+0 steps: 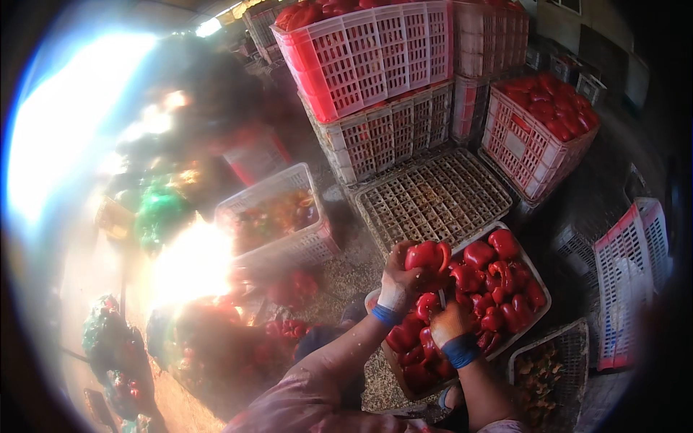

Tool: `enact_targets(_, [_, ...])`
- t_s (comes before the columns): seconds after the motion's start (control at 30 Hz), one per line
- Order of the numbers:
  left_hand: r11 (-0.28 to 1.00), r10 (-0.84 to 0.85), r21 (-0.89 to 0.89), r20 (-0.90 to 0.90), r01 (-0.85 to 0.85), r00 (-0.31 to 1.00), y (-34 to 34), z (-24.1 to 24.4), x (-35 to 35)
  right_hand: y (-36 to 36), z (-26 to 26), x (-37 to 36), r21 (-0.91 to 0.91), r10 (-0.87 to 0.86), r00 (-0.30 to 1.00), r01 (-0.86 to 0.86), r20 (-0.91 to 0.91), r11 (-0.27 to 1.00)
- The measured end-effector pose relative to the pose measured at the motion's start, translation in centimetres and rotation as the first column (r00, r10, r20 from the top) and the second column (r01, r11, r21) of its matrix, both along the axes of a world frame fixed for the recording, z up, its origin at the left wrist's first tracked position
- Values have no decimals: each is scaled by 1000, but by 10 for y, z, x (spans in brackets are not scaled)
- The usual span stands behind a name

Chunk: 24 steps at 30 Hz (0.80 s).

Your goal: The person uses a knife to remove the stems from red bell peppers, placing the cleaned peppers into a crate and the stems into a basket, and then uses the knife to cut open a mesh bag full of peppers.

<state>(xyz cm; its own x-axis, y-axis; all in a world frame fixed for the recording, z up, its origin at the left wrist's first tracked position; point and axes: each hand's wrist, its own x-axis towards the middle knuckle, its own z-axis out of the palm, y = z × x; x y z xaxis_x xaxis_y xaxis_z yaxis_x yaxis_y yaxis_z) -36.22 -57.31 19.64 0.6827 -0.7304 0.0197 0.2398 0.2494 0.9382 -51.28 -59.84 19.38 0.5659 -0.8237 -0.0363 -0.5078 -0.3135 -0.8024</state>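
Note:
My left hand (399, 276), in a pale glove with a blue wrist band, grips a red bell pepper (425, 256) above a crate. Just below and to its right is my right hand (452, 323), gloved and blue-banded too, with its fingers curled. A thin, pale, blade-like tool (442, 299) sticks up from that fist; its handle is hidden. Under both hands, a shallow pale plastic crate (541, 281) holds many red bell peppers (490, 303), some cut open or hollow. Another red pepper (427, 306) lies beside the right fist.
An upturned slatted crate (433, 189) lies ahead, before stacked crates (379, 59) of peppers. To the right are a full pepper crate (533, 130), a scrap crate (547, 373) and a tilted crate (622, 287). Another scrap crate (270, 216) stands left. Glare blurs the left side.

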Motion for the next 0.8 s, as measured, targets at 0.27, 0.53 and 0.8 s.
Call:
enact_targets(0.27, [925, -351, -334, -573, 180, 741, -4, -7, 21, -43, -33, -32, 268, -179, 920, 85, 348, 960])
enact_targets(0.53, [941, -337, 149, 419, 302, 843, -10, -42, -5, -60, -10, -12, -15, 54, 921, -52, 385, 999])
enact_targets(0.8, [867, -463, 215, 10, 450, 886, -8, -21, -40, -53, -9, -32, 814, -465, 819, -4, 336, 581])
